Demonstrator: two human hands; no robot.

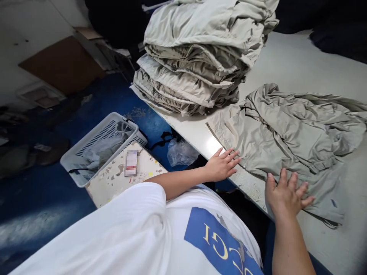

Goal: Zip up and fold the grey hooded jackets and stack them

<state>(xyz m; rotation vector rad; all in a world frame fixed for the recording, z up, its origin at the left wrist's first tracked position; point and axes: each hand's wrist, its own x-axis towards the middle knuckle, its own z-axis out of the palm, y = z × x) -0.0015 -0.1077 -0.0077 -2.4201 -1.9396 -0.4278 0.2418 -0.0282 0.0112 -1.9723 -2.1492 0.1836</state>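
Observation:
A greyish-green garment (286,130) lies spread and rumpled on the white table, its lower edge along the table's near side. My left hand (222,165) is open at that edge, fingers spread, with the fingertips at the cloth. Further right, my right hand (288,193) rests palm down with its fingers apart on the fabric near the front. Neither hand grips anything. Behind the garment, to the left, stands a tall stack of folded garments (197,57) of the same colour.
The white table (301,57) runs off to the right, with dark cloth at its far side. On the blue floor sit a white plastic basket (69,156) holding cloth and a clear plastic bag (181,152). A paint-spotted stool (111,183) carries a small labelled item (131,162).

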